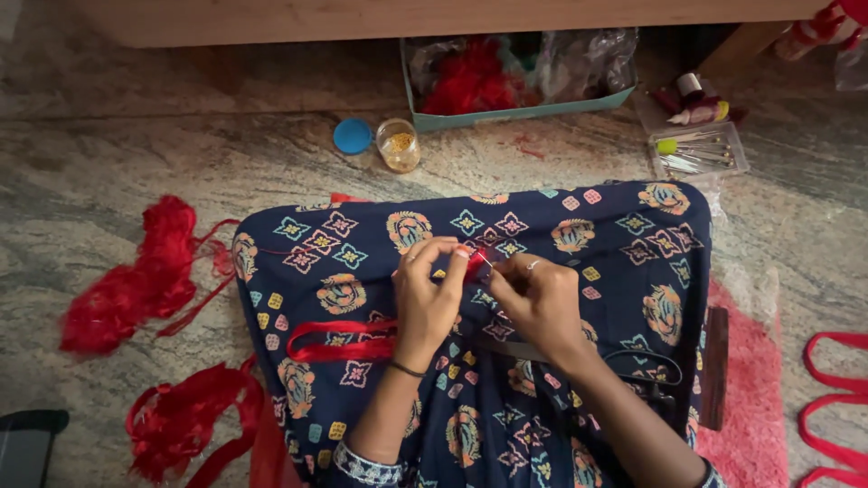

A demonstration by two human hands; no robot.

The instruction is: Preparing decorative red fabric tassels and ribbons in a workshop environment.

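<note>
Marble floor, supplies fanned within reach: left hand (425,294) and right hand (533,298) meet over the patterned lap cloth (624,271), both pinching a small red piece (476,263) between fingertips, lap steadying it, bead jar (399,145) open ahead.

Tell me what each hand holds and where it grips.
Left hand and right hand pinch a small red piece between their fingertips; the exact grip spot is too small to tell.
</note>
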